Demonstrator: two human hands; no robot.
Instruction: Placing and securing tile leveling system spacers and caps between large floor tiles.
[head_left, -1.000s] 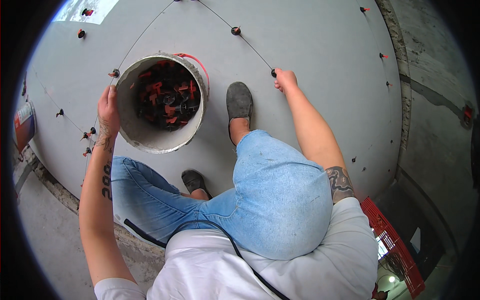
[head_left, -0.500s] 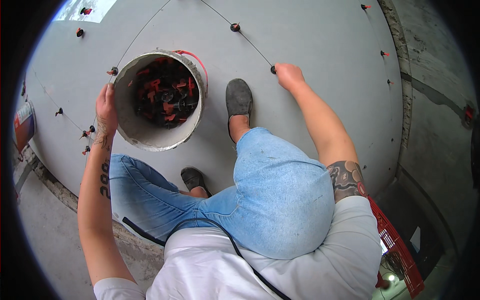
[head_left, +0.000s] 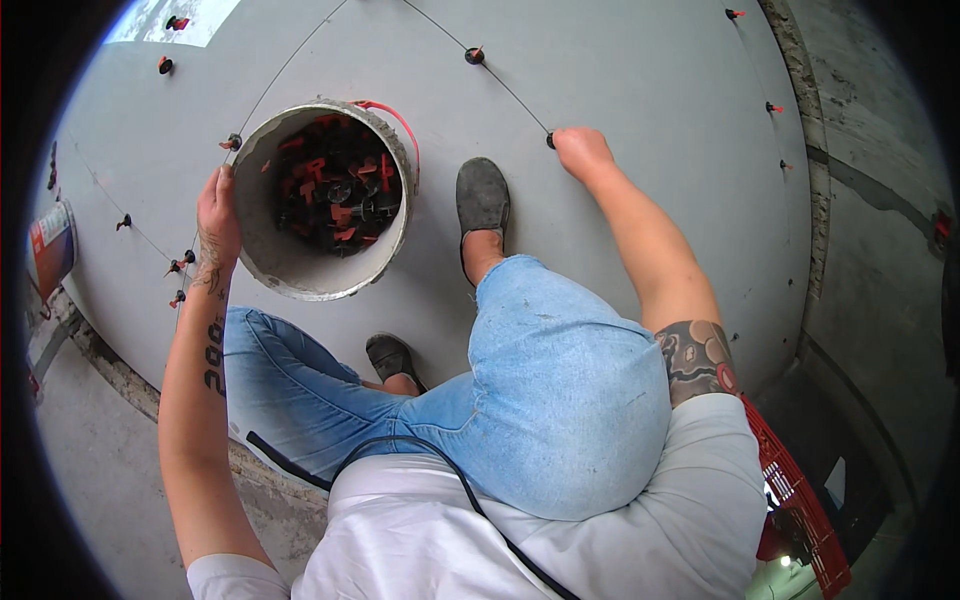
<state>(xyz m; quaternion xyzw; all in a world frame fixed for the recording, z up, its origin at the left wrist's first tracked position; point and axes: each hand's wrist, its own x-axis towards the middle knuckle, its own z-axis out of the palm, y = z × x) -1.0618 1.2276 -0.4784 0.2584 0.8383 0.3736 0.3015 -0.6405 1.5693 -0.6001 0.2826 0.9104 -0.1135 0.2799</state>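
Clip (head_left: 551, 141), half hidden, is pinched by right hand (head_left: 583, 154); left hand (head_left: 217, 212) grips bucket (head_left: 262, 225).

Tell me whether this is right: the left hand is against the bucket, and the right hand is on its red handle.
Wrong about the right hand: the head view shows it at a black clip on the floor, not the red handle. The left hand is against the bucket.
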